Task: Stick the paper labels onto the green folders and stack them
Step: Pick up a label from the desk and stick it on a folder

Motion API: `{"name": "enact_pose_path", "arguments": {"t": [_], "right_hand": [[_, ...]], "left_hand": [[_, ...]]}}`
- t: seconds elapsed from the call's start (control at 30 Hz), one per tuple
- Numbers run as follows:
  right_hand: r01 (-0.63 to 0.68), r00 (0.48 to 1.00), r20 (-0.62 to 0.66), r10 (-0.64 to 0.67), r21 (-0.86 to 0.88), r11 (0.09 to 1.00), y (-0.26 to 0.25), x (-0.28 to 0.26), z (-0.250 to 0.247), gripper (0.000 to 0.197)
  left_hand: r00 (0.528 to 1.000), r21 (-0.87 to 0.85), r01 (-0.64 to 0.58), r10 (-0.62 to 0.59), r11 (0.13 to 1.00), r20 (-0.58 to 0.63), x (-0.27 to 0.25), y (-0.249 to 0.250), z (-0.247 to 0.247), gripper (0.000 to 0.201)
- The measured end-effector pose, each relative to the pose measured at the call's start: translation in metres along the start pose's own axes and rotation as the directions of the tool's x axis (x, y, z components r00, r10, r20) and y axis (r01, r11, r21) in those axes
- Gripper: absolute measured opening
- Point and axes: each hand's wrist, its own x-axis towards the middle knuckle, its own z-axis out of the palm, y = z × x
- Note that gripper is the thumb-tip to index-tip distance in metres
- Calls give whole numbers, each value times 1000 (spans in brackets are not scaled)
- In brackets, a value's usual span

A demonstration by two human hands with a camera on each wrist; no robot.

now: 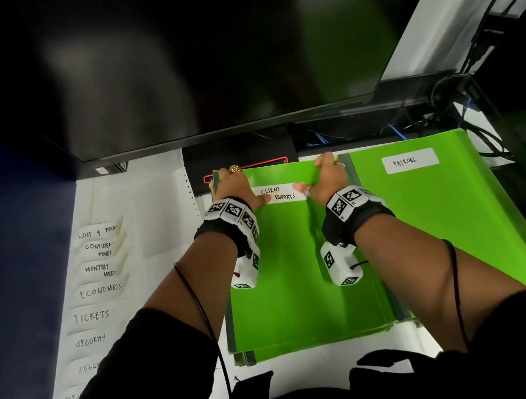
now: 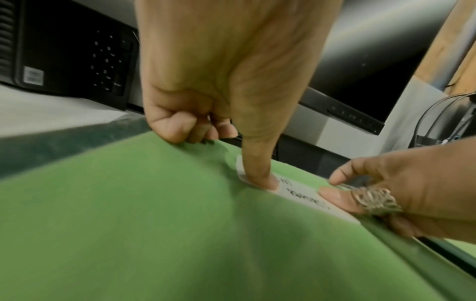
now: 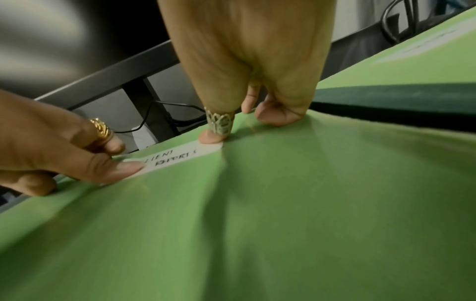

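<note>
A green folder (image 1: 299, 278) tops the stack in front of me. A white label reading "CLIENT REPORTS" (image 1: 282, 193) lies across it near the far edge. My left hand (image 1: 246, 184) presses its thumb (image 2: 260, 175) on the label's left end, with the fingers curled over the folder's far edge. My right hand (image 1: 317, 176) presses its ringed thumb (image 3: 212, 138) on the right end of the label (image 3: 175, 159), fingers curled at the far edge too. To the right lies a second green folder (image 1: 444, 224) with a "PAYROLL" label (image 1: 410, 161).
A white sheet (image 1: 98, 290) on the left carries several handwritten labels, such as "ECONOMICS" and "TICKETS". A large dark monitor (image 1: 203, 72) overhangs the desk's back. Cables (image 1: 482, 134) run behind the right stack. A black device (image 2: 77, 51) stands at the back left.
</note>
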Motion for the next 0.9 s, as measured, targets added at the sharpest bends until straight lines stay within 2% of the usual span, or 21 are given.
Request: {"name": "enact_pose_path", "arguments": {"t": [0.13, 0.23, 0.3, 0.37, 0.43, 0.53, 0.67, 0.8, 0.9], "right_hand": [[99, 990, 106, -95, -33, 994, 6, 2, -10, 67], [125, 974, 199, -110, -66, 990, 11, 6, -17, 73], [122, 965, 241, -101, -75, 990, 12, 10, -22, 78], [98, 956, 283, -78, -60, 993, 9, 11, -24, 81], [62, 962, 269, -49, -39, 997, 6, 11, -22, 83], [69, 980, 192, -52, -79, 994, 2, 9, -14, 84], [76, 970, 240, -44, -128, 989, 1, 12, -16, 78], [91, 957, 286, -45, -152, 984, 5, 18, -21, 73], [53, 959, 281, -27, -85, 995, 6, 19, -25, 64]], "left_hand": [[998, 23, -36, 35, 999, 43, 5, -6, -10, 67], [996, 25, -60, 58, 998, 69, 7, -9, -15, 57], [993, 22, -55, 53, 998, 102, 9, -9, -16, 68], [994, 29, -29, 26, 999, 106, 8, -8, -14, 89], [999, 33, -21, 20, 999, 45, 5, -5, -10, 100], [999, 63, -29, 31, 998, -22, -2, 0, -6, 91], [999, 37, -18, 16, 999, 48, 0, -3, -14, 82], [992, 41, -79, 74, 996, 103, 2, -12, -25, 56], [991, -1, -80, 79, 997, 104, 4, -13, -24, 63]]}}
